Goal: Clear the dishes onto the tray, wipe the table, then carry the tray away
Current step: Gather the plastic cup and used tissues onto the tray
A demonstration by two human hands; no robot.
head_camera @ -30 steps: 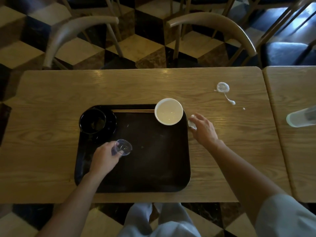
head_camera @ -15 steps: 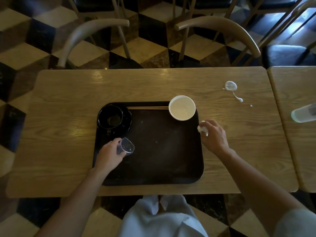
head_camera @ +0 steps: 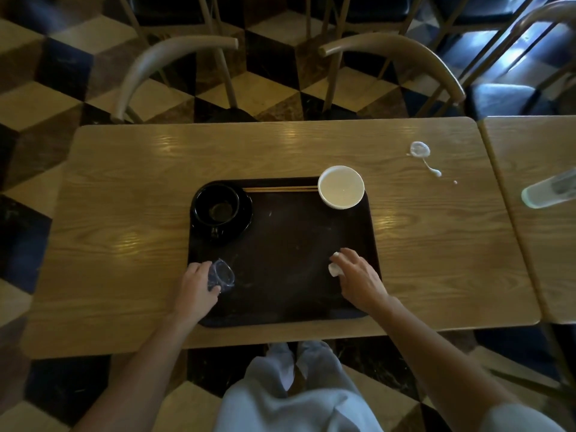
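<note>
A dark tray (head_camera: 280,294) lies on the wooden table (head_camera: 124,244). On it stand a black cup on a saucer (head_camera: 219,208) at the back left, a white bowl (head_camera: 341,187) at the back right, and chopsticks (head_camera: 280,189) along the back rim. My left hand (head_camera: 194,286) grips a small clear plastic cup (head_camera: 222,275), tilted over the tray's front left. My right hand (head_camera: 358,280) is over the tray's right side with a small crumpled white tissue (head_camera: 334,269) in its fingers. A white spill (head_camera: 420,151) marks the table's back right.
A clear bottle (head_camera: 548,190) lies on the adjoining table (head_camera: 536,244) at the right. Two curved-back chairs (head_camera: 174,70) stand behind the table's far edge. A checkered floor surrounds everything.
My right hand has carried the tissue from the table beside the tray to above the tray's right side. My left hand stays over the tray's front left with the cup.
</note>
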